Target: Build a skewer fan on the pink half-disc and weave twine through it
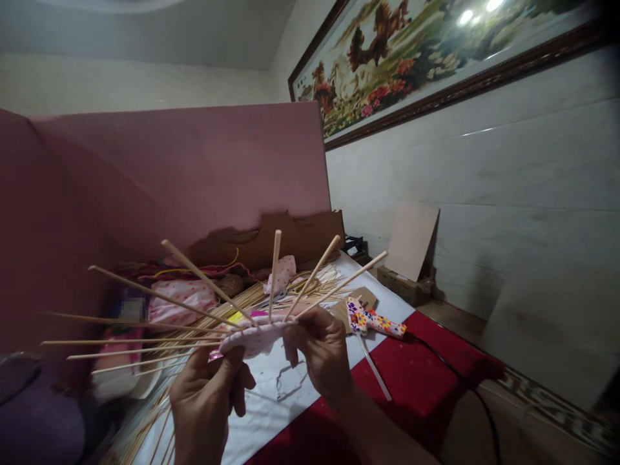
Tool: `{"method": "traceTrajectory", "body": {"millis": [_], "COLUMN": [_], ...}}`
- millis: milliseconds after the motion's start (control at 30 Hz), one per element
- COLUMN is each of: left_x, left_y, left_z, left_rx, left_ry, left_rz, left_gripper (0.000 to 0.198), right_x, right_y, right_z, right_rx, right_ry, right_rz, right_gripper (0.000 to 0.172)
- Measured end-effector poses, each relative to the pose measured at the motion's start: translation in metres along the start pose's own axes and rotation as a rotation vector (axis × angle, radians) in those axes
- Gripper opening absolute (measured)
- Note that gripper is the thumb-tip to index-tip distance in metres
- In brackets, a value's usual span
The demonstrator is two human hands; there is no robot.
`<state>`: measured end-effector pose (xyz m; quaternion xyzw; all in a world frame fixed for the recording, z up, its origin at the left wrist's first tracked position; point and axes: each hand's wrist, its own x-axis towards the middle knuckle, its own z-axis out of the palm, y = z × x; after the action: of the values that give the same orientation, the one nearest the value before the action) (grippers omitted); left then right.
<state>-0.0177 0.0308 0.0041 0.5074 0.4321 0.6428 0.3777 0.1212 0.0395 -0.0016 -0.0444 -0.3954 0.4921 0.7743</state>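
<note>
Both hands hold up a pale pink, fabric-covered piece (259,337) above the table. Several thin wooden sticks (208,284) stick out of its far edge and fan left, up and right. My left hand (208,394) pinches the piece's left end, thumb on the near face. My right hand (317,349) grips its right end between thumb and fingers, near the base of the rightmost sticks. Below and to the right lies a flower-patterned glue gun (372,320) with a white glue stick (375,371) at its rear and a black cord.
Long thin sticks (232,307) lie in a bundle behind and left of my hands. Pink dotted cloth (181,300), yarn and cardboard (271,239) are at the back. A white sheet (256,413) and red cloth (402,381) cover the table. A pink panel (194,168) stands behind.
</note>
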Motion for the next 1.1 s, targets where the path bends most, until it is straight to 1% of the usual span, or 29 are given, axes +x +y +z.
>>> {"method": "traceTrajectory", "body": {"millis": [467,633,933,1100], "left_x": [-0.0009,-0.0016,-0.0033,-0.0035], "left_y": [-0.0022,-0.0009,0.0032,0.0027], "left_z": [-0.0012,0.0006,0.0025,0.0022], "left_rx": [0.007,0.007,0.021,0.013], "left_ry": [0.02,0.039,0.048,0.043], "left_rz": [0.035,0.04,0.028,0.047], "left_gripper": [0.03,0.031,0.028,0.026], "right_x": [0.0008,0.0004,0.0003,0.001], "right_y": [0.0039,0.0059,0.009,0.0083], "right_z": [-0.0015,-0.0045,-0.0061,-0.0066], "right_rx": [0.034,0.017,0.041,0.005], "right_ry": [0.023,0.018,0.049,0.066], "right_rz": [-0.025,-0.01,-0.002,0.009], "right_gripper": [0.009,0.008,0.012,0.015]}}
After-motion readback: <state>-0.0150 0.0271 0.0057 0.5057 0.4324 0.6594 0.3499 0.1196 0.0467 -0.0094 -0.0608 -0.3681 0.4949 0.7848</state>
